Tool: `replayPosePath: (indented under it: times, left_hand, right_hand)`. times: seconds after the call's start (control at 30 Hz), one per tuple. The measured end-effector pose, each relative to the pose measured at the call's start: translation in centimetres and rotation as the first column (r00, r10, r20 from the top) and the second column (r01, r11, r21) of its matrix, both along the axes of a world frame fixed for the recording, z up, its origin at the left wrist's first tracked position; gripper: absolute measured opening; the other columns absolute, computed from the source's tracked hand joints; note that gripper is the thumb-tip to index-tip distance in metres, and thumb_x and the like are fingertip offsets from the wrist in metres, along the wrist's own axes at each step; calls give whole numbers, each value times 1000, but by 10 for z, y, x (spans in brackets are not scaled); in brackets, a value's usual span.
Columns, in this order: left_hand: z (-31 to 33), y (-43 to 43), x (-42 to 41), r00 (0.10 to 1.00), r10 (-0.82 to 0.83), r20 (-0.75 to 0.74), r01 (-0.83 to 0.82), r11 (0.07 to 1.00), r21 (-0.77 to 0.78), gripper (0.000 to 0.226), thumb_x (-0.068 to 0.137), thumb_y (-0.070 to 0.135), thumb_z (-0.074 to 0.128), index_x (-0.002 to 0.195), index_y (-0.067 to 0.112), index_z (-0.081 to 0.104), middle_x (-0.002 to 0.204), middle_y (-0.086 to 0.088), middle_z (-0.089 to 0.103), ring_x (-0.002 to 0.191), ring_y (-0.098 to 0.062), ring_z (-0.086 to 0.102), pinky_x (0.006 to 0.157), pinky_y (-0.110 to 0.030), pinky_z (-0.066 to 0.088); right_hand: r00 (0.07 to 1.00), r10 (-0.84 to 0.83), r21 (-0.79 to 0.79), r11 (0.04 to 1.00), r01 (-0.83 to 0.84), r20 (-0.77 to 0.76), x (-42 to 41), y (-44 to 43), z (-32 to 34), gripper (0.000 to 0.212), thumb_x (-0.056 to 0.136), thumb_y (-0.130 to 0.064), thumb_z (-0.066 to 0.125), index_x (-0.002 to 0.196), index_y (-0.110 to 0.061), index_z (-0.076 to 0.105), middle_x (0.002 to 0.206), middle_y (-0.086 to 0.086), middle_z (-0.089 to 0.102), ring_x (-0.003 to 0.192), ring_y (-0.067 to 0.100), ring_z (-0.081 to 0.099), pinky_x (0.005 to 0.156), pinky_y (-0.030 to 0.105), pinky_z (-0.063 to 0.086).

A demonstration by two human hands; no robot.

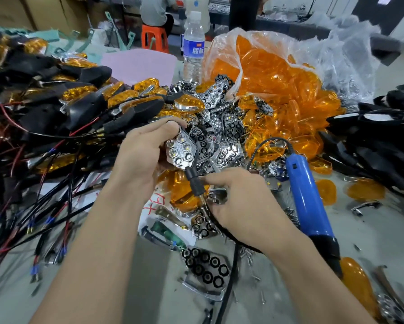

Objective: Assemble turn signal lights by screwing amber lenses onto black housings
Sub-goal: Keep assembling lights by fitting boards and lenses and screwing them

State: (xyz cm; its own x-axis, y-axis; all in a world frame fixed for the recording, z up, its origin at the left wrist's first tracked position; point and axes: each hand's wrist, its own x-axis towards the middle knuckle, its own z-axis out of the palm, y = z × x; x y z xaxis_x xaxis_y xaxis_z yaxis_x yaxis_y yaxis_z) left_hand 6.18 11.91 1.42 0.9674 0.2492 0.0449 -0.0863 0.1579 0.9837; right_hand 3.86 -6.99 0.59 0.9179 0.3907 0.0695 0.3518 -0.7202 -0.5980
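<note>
Two hands worked mid-frame over a cluttered bench [158,277]. Left hand [140,157] gripped a housing [181,150], fingers curled round its edge, chrome reflector face up with no amber lens on it. Right hand [240,206] sat just below and right of the left, thumb and fingers pinching the black stem [194,181] that hung from the housing. A black wire ran from the stem under the right hand, then down between the forearms. Blue electric screwdriver [308,199] lay on the bench just right of the right hand, untouched. Loose amber lens [326,191] lay right of the screwdriver. Beyond the right hand, a clear bag of amber lenses [266,73] spilled open. Straight beyond both hands lay a pile of chrome reflectors [219,118]. Finished lights [91,101] with red and black wires were heaped left of the left hand. Bare black housings [383,136] were stacked far right. Small screws [247,256] were scattered by the right wrist. Water bottle [193,47] stood upright behind the piles.
</note>
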Motion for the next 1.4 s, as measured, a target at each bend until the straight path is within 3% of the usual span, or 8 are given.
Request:
replayPosePath:
  times: [0.2,0.33,0.43,0.57,0.73,1.03,1.23,1.4]
  left_hand:
    - [-1,-2,2,1000,18,15,-19,1000,12,24,96,14,62,84,21,82,91,-8,72,79,-25,63,58,-28,51]
    - [1,-7,1,1000,22,0,-22,999,-30,26,97,11,62,82,19,82,79,1,73,59,-9,63,46,-17,46]
    - [-2,-17,2,999,28,-28,-28,1000,-6,26,98,12,64,81,19,82,80,10,75,55,0,61,46,-16,45]
    - [-9,-40,6,1000,-2,-16,4,995,100,25,97,17,68,80,28,83,88,18,78,73,10,65,71,-20,45]
    - [-16,-61,7,1000,-13,3,12,987,163,24,94,15,71,82,32,83,92,20,79,92,14,66,84,-22,45]
    - [-20,-68,7,999,-22,-44,29,987,156,20,96,19,69,84,29,83,74,15,73,83,-21,63,83,-46,44]
    - [-22,-72,6,999,-9,-44,17,985,172,20,97,21,69,85,29,83,85,7,75,100,-35,67,95,-58,51]
    - [-20,-71,5,998,-2,-63,10,992,124,24,97,17,67,81,25,83,68,10,71,61,-10,61,53,-25,47]
  right_hand:
    - [994,79,-193,979,-62,80,7,17,-10,35,87,-15,74,118,-31,73,105,-4,56,99,19,51,90,35,51]
    - [971,-120,56,992,111,206,0,-1,-11,19,91,-21,74,94,-39,78,93,-19,67,93,6,57,89,33,49]
    - [929,-371,475,815,331,-11,-3,-24,-6,32,87,-13,79,83,-45,75,78,-16,75,75,9,71,72,32,61]
    - [908,-302,790,459,406,-292,-1,-38,-1,20,80,3,70,85,-17,69,78,6,77,70,23,71,73,41,61]
    - [918,-201,809,434,396,-342,-1,-44,-3,91,82,19,69,146,-44,48,91,7,79,77,27,77,70,34,64]
    - [924,-77,911,151,383,-376,-2,-42,1,34,92,9,67,116,-13,60,87,8,76,77,25,75,68,30,61]
    - [905,-276,815,405,414,-323,-5,-34,-8,32,88,-5,78,103,-32,69,82,1,79,63,11,68,56,21,52]
    - [894,-447,576,720,388,-44,-10,-31,-14,26,85,-48,72,108,-50,60,89,-26,70,72,0,65,61,19,46]
